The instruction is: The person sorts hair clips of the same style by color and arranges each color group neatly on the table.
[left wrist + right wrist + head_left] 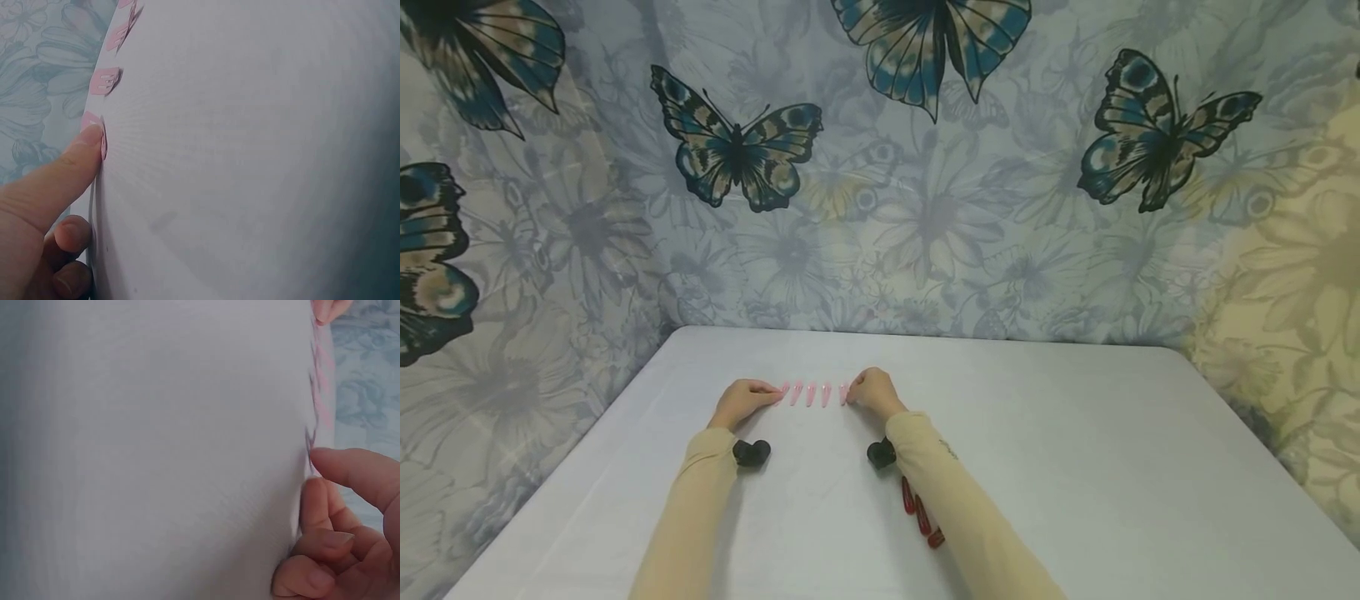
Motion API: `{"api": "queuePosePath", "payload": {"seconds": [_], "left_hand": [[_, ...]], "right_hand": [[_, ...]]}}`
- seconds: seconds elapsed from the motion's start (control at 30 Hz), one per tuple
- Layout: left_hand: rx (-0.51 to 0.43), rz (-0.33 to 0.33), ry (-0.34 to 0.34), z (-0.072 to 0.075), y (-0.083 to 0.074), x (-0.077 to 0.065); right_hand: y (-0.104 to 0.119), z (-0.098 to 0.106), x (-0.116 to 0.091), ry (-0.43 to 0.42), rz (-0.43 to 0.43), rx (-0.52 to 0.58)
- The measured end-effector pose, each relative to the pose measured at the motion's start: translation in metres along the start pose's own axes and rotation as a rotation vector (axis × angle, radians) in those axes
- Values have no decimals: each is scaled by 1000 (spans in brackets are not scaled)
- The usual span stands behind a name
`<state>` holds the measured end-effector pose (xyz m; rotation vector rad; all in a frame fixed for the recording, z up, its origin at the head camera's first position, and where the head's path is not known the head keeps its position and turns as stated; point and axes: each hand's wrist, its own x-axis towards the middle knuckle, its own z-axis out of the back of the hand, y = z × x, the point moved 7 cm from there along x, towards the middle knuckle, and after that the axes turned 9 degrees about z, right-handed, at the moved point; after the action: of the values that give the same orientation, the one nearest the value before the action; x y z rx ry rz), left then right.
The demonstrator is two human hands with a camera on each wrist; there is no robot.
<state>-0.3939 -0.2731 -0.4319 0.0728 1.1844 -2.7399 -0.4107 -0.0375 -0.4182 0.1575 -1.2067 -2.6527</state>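
Several pink hair clips lie in a row across the white table, pointing toward the person. At the row's left end, my left hand (747, 402) pinches the outermost pink hair clip (786, 387); in the left wrist view the thumb lies on this clip (91, 119) and covers part of it. My right hand (876, 392) holds the rightmost pink hair clip (843, 393) between thumb and fingers, its other fingers curled underneath. Between the hands, a middle clip (810, 394) and its neighbours rest side by side with small gaps.
Dark red hair clips (922, 515) lie on the table (1112, 450) beside the right forearm, which partly hides them. A black heart-shaped object (752, 453) sits at the left wrist, another (881, 454) at the right. Butterfly-patterned cloth (925, 225) stands behind the table.
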Motion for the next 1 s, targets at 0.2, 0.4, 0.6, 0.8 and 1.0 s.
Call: {"api": "queuePosePath", "payload": {"seconds": [0.2,0.4,0.6,0.8,1.0], "left_hand": [[19,8,-3,2,6,2],[14,-11,4,0,1,0],[40,-33,-14,3,-5,0],[-4,-26,6,0,1,2],[4,-22,-7,-2,1,1]], "right_hand": [[-3,2,-4,62,4,51],[-4,18,-10,96,24,100],[-3,37,-17,96,23,80],[-2,51,-33,107,68,73],[4,77,-55,92,167,106]]}}
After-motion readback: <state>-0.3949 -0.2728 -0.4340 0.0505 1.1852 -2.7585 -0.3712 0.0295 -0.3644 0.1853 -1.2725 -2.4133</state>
